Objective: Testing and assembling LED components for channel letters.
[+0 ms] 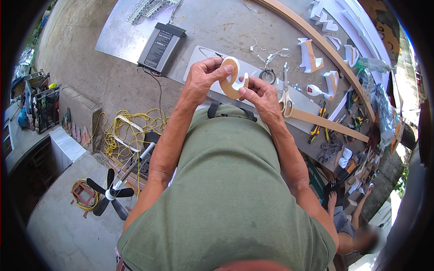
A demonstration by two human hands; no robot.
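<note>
Above the worktop point(217, 27), in front of your chest, you hold a tan and white letter shape point(233, 77) between both hands. Your left hand point(203, 77) is closed on its upper left edge, thumb and fingers pinching the tan rim. Your right hand point(260, 95) is closed on its lower right side, fingertips pressing the white face. Just right of that hand lie scissors point(285, 97) on a tan strip point(325, 123). A dark grey box point(161, 41) sits well to the left. More white letters point(312, 56) lie farther right, beside a curved tan band point(316, 36).
</note>
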